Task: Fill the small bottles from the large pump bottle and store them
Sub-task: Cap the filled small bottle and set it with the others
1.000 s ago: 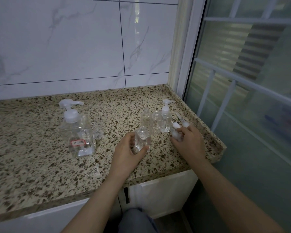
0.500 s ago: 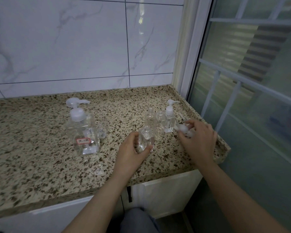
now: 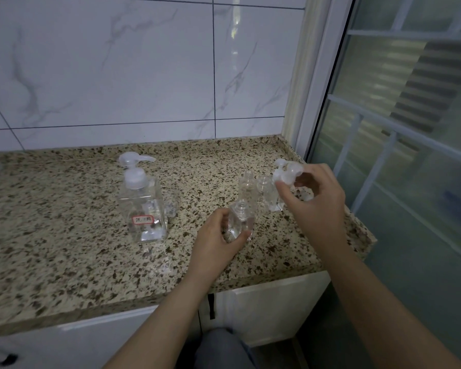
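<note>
A large clear pump bottle (image 3: 142,206) with a red-edged label stands on the speckled granite counter (image 3: 64,235). My left hand (image 3: 214,242) grips a small clear square bottle (image 3: 240,219) with an open neck, upright on the counter. My right hand (image 3: 314,201) pinches a small white pump cap (image 3: 288,171) in the air above the counter. Behind it stand three more small clear bottles: an open one (image 3: 247,186), another open one (image 3: 264,191), and one (image 3: 274,202) partly hidden by my right hand.
A marble-tiled wall (image 3: 144,75) backs the counter. A window with a white frame and bars (image 3: 383,129) is on the right, just past the counter's raised right edge (image 3: 357,222). White cabinet doors (image 3: 264,310) sit below.
My right hand has lifted the small pump cap off the counter's right side and up above the small bottles. My left hand keeps its hold on the small bottle.
</note>
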{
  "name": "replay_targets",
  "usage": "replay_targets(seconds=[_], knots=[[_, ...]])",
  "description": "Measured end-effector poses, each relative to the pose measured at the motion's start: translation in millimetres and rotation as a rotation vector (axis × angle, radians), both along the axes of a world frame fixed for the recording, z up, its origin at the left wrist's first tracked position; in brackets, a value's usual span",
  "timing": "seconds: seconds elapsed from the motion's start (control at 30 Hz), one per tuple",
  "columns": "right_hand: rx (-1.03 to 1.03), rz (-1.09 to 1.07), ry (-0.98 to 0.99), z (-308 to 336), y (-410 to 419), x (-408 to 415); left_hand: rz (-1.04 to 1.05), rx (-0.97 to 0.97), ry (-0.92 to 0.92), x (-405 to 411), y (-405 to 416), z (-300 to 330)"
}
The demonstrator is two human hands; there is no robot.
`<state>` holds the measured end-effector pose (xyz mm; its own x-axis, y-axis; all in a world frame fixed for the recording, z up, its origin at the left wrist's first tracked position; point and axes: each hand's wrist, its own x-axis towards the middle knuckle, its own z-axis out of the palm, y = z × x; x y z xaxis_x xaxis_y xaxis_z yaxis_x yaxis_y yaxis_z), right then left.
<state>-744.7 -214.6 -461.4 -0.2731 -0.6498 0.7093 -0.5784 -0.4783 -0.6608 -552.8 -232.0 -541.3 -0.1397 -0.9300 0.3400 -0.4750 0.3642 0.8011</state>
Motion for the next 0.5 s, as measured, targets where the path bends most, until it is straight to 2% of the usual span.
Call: replay_targets(seconds=[0.2, 0.5], knots=[[0.043, 0.224, -0.365, 28.1, -1.0, 17.6, -0.004, 0.006, 0.013, 0.2, 0.6, 0.6], [0.135, 0.243, -0.309, 18.5, -5.3, 31.5, 0.001, 0.005, 0.000, 0.7, -1.3, -0.8]])
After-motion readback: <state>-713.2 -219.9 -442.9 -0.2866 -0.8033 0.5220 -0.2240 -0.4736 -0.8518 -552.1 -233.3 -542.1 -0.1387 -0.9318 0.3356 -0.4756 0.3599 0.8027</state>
